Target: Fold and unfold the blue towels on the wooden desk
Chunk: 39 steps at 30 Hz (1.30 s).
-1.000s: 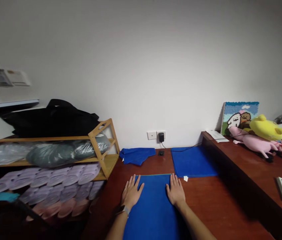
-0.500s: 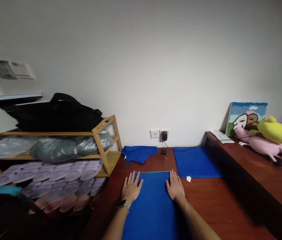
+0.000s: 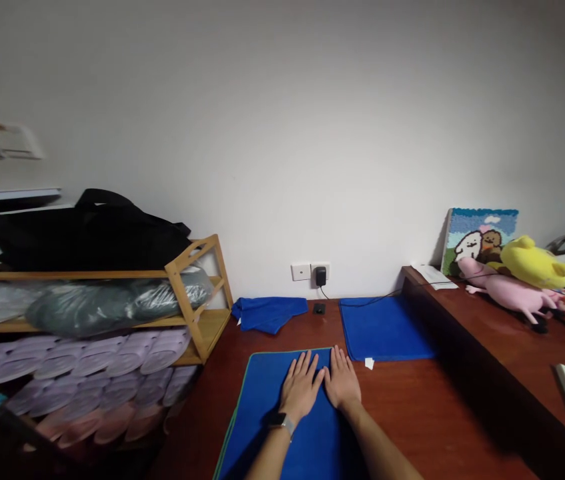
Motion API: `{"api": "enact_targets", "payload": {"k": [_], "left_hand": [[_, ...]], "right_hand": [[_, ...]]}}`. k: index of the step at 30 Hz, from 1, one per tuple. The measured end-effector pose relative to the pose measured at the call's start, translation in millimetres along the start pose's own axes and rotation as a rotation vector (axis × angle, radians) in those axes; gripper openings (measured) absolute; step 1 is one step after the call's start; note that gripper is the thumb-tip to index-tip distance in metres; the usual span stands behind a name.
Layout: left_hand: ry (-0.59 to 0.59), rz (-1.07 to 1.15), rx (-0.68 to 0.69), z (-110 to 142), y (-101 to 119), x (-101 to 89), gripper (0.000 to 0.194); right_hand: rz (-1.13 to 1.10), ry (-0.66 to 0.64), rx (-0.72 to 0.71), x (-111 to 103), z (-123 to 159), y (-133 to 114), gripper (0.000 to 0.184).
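Resting left hand (image 3: 301,388) and right hand (image 3: 344,383), with parted fingers, on blue cloth (image 3: 261,390); seemingly done with smooth cloth (image 3: 387,330) beyond right fingertips, not crumpled cloth (image 3: 267,315) beyond left

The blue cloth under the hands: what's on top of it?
The left hand lies on the cloth, and the right hand lies along its right edge. The parts they cover can't be seen.

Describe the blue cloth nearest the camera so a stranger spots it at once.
Find the reddish-brown table against the pale wall. Along its back lie a crumpled blue cloth and a flat blue cloth. The nearest cloth lies flat in front of them, and it alone looks green-edged.
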<state>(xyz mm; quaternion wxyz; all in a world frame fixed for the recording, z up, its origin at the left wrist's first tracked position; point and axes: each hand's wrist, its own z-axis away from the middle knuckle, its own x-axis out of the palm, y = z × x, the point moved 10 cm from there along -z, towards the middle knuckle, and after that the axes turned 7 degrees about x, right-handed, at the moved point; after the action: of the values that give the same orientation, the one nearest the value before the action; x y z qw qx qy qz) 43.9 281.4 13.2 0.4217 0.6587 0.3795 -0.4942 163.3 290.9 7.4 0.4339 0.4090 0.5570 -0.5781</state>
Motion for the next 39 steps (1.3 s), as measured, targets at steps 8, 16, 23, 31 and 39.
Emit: {"api": "enact_targets", "payload": {"k": [8,16,23,31,39], "left_hand": [[-0.003,-0.115,-0.226,50.0,-130.3,-21.4,0.073],[-0.001,-0.123,-0.232,48.4,-134.8,-22.9,0.076],[-0.035,-0.143,-0.252,48.2,-137.6,-28.7,0.076],[0.035,-0.16,-0.067,19.1,-50.0,-38.7,0.064],[-0.064,-0.036,-0.016,18.3,9.4,2.6,0.068]], "right_hand": [[-0.027,0.006,0.018,2.2,-1.4,1.5,0.072],[-0.005,-0.02,0.021,1.3,-0.2,-0.4,0.072],[-0.036,-0.021,0.029,-1.8,0.9,-1.3,0.072],[-0.069,-0.019,0.029,-5.0,1.2,-1.5,0.071],[-0.068,-0.031,0.011,-4.9,1.2,-0.8,0.07]]}}
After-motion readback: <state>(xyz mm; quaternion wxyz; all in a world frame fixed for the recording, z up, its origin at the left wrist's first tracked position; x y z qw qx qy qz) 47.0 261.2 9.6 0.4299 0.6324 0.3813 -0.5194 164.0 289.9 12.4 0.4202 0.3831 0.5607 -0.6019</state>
